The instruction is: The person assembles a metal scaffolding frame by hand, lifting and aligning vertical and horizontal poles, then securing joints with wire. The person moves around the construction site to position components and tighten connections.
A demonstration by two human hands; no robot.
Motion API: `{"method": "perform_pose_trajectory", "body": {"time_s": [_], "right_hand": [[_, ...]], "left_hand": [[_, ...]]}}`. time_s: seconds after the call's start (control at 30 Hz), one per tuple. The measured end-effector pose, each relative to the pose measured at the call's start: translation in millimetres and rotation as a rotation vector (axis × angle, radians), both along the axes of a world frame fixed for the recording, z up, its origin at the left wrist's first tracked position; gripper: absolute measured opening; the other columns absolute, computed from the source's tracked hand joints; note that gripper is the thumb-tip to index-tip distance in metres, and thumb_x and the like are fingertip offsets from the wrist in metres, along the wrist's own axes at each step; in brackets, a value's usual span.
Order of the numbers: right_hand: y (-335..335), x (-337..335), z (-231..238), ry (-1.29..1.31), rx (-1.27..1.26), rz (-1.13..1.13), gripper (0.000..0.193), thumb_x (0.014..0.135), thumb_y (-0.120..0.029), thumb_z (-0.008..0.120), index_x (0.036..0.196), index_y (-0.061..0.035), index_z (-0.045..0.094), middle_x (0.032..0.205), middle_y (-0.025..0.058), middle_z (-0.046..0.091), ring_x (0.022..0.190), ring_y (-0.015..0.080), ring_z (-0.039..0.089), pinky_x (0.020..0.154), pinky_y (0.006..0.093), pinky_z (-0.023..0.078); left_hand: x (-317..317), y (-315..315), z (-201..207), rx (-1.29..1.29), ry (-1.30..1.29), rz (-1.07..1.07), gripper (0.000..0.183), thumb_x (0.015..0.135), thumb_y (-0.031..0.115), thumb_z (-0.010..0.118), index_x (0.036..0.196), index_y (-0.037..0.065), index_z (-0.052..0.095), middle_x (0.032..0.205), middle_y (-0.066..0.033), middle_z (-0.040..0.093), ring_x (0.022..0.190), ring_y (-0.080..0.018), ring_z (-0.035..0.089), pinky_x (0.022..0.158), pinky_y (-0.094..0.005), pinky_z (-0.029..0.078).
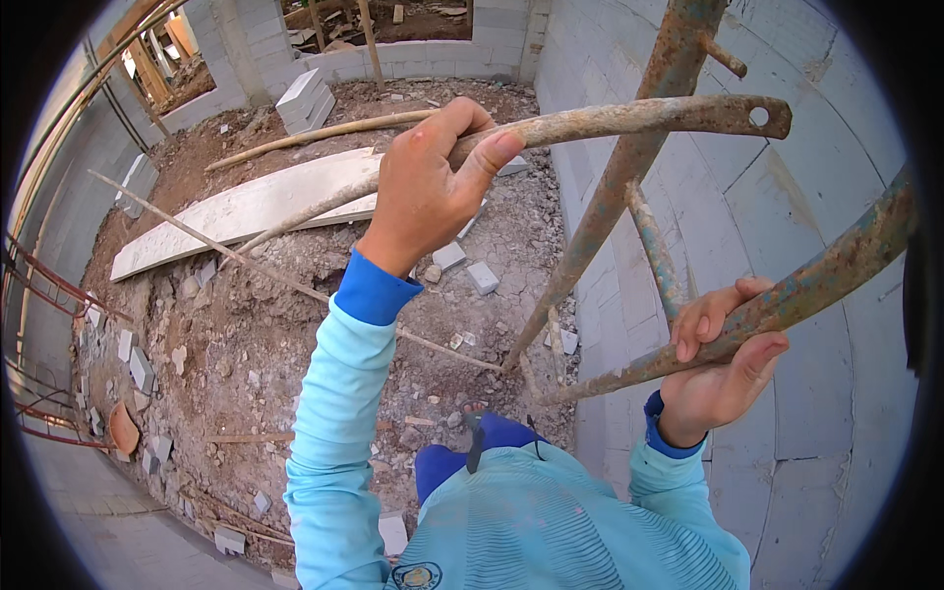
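My left hand (425,182) is closed around a rusty, mortar-stained scaffold brace (629,120). Its flattened end, with a round hole, points right and passes across the far post (629,162) of a scaffold frame. The rest of the brace slopes down to the left. On the right, my right hand (723,359) wraps around the near post (836,275) of that frame, fingers on one side and thumb on the other. Flaking blue-green paint and rust cover both posts. A short rung (654,251) between them runs down behind my right fingers. A small stub (726,57) juts from the far post.
Grey block walls (806,423) rise close on the right. A second thin bar (211,241) crosses low over the rubble-strewn dirt floor (246,364). A long white plank (246,211), stacked blocks (306,101) and loose block pieces (482,277) lie around. Rusty rebar (59,285) stands at the left.
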State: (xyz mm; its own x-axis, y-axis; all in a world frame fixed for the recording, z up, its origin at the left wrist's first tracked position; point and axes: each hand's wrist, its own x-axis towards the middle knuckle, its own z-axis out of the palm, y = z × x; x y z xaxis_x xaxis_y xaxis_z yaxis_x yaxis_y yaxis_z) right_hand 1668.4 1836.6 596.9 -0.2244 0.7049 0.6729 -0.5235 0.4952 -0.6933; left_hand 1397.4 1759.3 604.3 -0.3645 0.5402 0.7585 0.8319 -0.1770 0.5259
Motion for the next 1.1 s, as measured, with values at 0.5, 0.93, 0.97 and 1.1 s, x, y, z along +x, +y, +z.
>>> {"method": "perform_pose_trajectory", "body": {"time_s": [0.5, 0.93, 0.97, 1.1], "right_hand": [[19, 5, -1, -0.146, 0.221, -0.702, 0.052, 0.110, -0.051, 0.032, 0.108, -0.0046, 0.057, 0.078, 0.0023, 0.054, 0.075, 0.0116, 0.053, 0.068, 0.0250, 0.044], [91, 59, -10, -0.126, 0.178, -0.777, 0.051, 0.111, -0.047, 0.032, 0.109, -0.0009, 0.055, 0.078, 0.0043, 0.056, 0.073, 0.0128, 0.054, 0.072, 0.0269, 0.047], [94, 61, -10, -0.125, 0.180, -0.774, 0.051, 0.111, -0.046, 0.032, 0.109, -0.0005, 0.055, 0.078, 0.0044, 0.056, 0.073, 0.0130, 0.054, 0.072, 0.0272, 0.047], [106, 67, -12, -0.121, 0.148, -0.801, 0.051, 0.111, -0.046, 0.033, 0.112, 0.0004, 0.055, 0.077, 0.0045, 0.056, 0.072, 0.0138, 0.054, 0.074, 0.0276, 0.047]], "left_hand": [[37, -74, -37, 0.083, 0.179, -0.092, 0.045, 0.093, 0.050, 0.068, 0.086, 0.006, 0.072, 0.066, -0.0067, 0.062, 0.057, -0.0225, 0.059, 0.052, -0.0336, 0.045], [41, -54, -59, -0.029, 0.108, -0.122, 0.037, 0.097, 0.043, 0.067, 0.091, 0.006, 0.071, 0.065, -0.0065, 0.062, 0.057, -0.0199, 0.060, 0.054, -0.0316, 0.045], [40, -51, -62, -0.048, 0.082, -0.149, 0.037, 0.097, 0.042, 0.067, 0.091, 0.005, 0.071, 0.064, -0.0064, 0.061, 0.056, -0.0193, 0.059, 0.054, -0.0315, 0.045], [29, -46, -95, -0.169, 0.068, -0.160, 0.036, 0.096, 0.039, 0.068, 0.090, 0.004, 0.069, 0.066, -0.0078, 0.060, 0.057, -0.0195, 0.057, 0.054, -0.0319, 0.044]]}}
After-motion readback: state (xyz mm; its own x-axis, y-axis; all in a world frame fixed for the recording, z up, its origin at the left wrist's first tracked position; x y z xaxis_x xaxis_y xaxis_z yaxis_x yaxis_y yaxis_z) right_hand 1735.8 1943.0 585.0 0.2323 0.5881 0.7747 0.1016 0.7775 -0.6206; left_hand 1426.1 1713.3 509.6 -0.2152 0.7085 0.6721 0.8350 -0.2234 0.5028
